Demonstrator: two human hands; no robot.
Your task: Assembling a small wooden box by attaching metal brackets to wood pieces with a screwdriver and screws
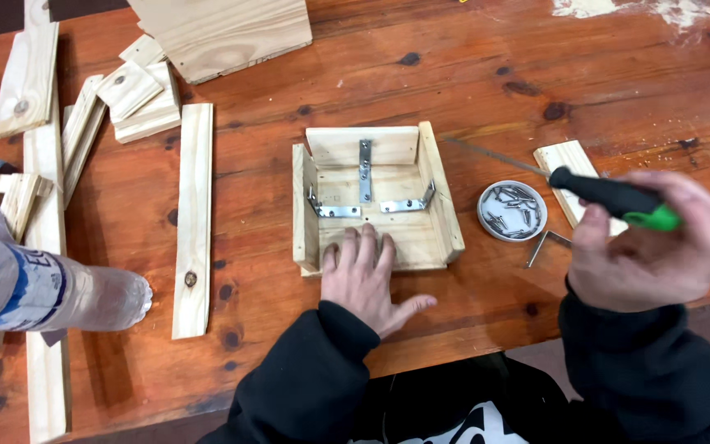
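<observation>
Two hands work over one wooden box in the head view. Left hand lies flat and released, fingers spread on the box's near edge, pinning it to the counter. Right hand, off to that box's right, is clenched around a screwdriver; its long shaft points up and left toward the box. Between right hand and box sits a round dish of screws, nearer the right hand.

Pale raw wood box with shiny metal brackets on glossy reddish wooden table.
</observation>
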